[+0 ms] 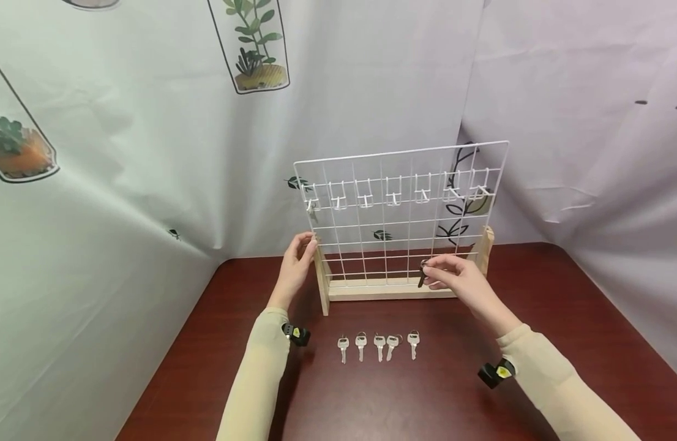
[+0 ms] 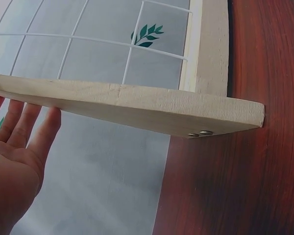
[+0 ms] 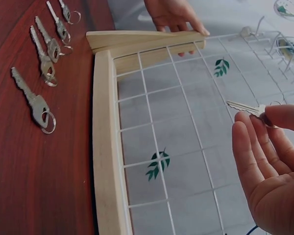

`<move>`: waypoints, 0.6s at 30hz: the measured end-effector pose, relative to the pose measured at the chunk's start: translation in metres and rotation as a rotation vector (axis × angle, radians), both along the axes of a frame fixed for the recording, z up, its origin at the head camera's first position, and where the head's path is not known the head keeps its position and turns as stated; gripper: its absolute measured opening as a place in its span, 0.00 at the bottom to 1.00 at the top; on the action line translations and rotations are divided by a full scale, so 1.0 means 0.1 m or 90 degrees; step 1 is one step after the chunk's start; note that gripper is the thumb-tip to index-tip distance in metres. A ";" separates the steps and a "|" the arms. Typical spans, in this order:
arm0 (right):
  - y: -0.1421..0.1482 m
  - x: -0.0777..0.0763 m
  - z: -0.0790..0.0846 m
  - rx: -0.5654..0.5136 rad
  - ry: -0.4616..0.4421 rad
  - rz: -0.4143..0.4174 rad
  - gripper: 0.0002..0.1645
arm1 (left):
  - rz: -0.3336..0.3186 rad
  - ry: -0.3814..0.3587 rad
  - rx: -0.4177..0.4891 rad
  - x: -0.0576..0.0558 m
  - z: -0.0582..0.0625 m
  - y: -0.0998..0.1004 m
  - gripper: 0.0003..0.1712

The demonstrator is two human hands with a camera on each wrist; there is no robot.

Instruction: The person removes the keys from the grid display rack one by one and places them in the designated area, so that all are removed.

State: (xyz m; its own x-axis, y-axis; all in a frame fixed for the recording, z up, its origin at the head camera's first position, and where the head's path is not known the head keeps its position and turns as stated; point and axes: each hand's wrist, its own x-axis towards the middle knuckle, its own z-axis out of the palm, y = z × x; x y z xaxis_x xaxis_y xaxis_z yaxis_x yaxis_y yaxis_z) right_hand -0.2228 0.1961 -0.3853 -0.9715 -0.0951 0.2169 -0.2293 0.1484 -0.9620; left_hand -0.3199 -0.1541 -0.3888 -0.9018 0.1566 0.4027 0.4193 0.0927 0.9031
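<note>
In the head view my right hand (image 1: 451, 278) pinches a key (image 1: 422, 274) between thumb and fingers, in front of the lower right part of a white wire grid rack (image 1: 396, 222). The right wrist view shows the held key (image 3: 245, 107) with its blade pointing away from the fingertips. My left hand (image 1: 297, 263) holds the upper end of the rack's left wooden post (image 1: 322, 278). From the left wrist, its fingers (image 2: 46, 129) lie against the post's side. Something small and metallic, looking like a key (image 1: 312, 211), hangs on the leftmost hook.
Several silver keys (image 1: 379, 346) with rings lie in a row on the dark red table (image 1: 382, 398) before the rack. White hooks (image 1: 393, 199) line the upper grid. The wooden base bar (image 1: 371, 293) joins both posts. A printed white cloth (image 1: 371, 92) stands behind.
</note>
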 end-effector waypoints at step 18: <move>0.18 0.09 -0.16 0.029 -0.036 0.002 0.19 | -0.010 0.009 0.008 -0.03 -0.01 -0.02 0.20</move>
